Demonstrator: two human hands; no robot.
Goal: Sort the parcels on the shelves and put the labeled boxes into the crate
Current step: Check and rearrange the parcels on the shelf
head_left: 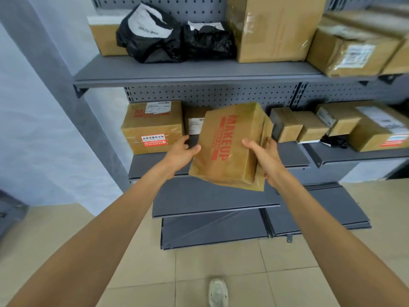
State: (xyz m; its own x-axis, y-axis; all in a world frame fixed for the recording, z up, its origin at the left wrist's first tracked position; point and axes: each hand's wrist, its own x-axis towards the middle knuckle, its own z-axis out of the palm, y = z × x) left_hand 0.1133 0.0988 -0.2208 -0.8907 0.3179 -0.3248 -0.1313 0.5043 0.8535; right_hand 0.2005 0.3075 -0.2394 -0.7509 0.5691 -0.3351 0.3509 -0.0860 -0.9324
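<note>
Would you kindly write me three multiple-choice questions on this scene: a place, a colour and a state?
1. Where do the black bags lie?
A) on the upper shelf
B) on the floor
C) in a crate

2. What colour is the print on the MAKEUP box?
A) blue
B) red
C) green

3. How is the MAKEUP box supported?
A) resting on a shelf
B) by one hand alone
C) gripped by the left hand and right hand in the air

Answers:
1 A: both bags sit up there.
2 B: its letters are red.
3 C: each hand grips a side, clear of any shelf.
</note>
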